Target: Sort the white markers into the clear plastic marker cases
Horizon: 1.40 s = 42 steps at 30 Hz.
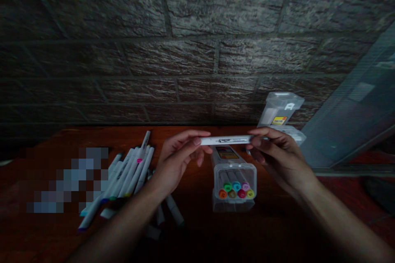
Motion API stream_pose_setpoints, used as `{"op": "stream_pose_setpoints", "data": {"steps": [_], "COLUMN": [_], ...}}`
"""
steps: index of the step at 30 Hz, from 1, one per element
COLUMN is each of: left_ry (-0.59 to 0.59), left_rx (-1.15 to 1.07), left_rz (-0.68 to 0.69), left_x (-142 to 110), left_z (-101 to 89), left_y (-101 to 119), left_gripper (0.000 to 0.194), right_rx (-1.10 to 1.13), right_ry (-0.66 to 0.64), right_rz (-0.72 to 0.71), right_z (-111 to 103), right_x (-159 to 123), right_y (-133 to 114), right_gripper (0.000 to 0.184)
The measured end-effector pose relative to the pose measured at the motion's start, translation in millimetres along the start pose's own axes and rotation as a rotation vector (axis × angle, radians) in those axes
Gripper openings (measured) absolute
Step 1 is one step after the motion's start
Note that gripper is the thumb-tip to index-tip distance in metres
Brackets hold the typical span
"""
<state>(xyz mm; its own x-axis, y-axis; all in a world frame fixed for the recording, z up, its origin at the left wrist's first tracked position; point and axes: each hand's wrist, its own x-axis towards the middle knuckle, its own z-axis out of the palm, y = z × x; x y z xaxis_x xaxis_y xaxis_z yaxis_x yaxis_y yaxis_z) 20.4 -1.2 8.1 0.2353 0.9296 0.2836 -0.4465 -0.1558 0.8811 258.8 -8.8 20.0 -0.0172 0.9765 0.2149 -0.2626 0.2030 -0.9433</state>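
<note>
Both my hands hold one white marker [230,140] level above the table. My left hand [177,160] pinches its left end with thumb and fingers. My right hand [279,156] grips its right end, fingers curled round it. Directly below lies a clear plastic marker case [233,183] on its side, its open end toward me, with several markers inside showing coloured caps. To the left of my left forearm a loose pile of white markers [129,174] lies on the dark wooden table [277,230].
A second clear case [280,113] stands upright at the back right against a dark brick wall [191,49]. A glass or plastic pane [354,119] leans at the right. A blurred-out patch covers part of the table's left side.
</note>
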Motion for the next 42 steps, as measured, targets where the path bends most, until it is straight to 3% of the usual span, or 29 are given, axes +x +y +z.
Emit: {"op": "stream_pose_setpoints", "data": {"steps": [42], "left_ry": [-0.001], "left_rx": [-0.026], "left_rz": [0.043], "left_x": [-0.5], "left_z": [-1.6], "left_y": [-0.8], "left_gripper": [0.015], "right_rx": [0.030], "right_ry": [-0.032], "right_rz": [-0.028], "right_z": [-1.6], "right_x": [-0.7], "right_y": [2.1], "right_gripper": [0.016]}}
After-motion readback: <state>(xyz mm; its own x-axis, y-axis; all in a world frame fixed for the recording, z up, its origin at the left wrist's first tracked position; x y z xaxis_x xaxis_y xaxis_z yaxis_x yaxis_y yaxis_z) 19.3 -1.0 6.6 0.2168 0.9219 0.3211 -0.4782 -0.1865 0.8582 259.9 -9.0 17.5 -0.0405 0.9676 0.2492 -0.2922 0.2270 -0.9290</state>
